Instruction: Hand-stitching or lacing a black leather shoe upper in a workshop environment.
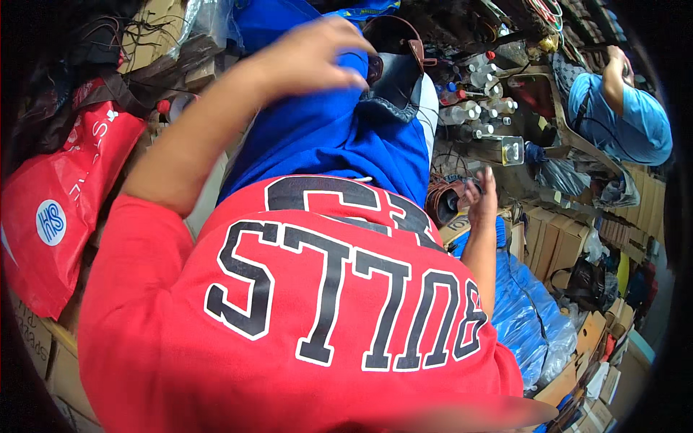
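My left hand [321,56] is raised over the blue shorts [310,137] on my lap, its fingers and thumb apart with nothing between them. Just past its fingertips lies a dark denim item [393,105], with a brown strap [417,49] looping behind it. My right hand [484,200] is held up at my right side, palm turned inward and fingers spread, holding nothing. Beside it are coiled brown straps or belts [444,200]; I cannot tell exactly which. A red shirt with dark lettering [346,289] covers my torso.
Several clear bottles [476,112] crowd the upper right, near a square clear container [498,149]. A person in a blue shirt [617,115] is beyond. Blue plastic wrapping [516,310] and cardboard boxes [552,234] lie to the right. At left hangs a red bag [79,195].
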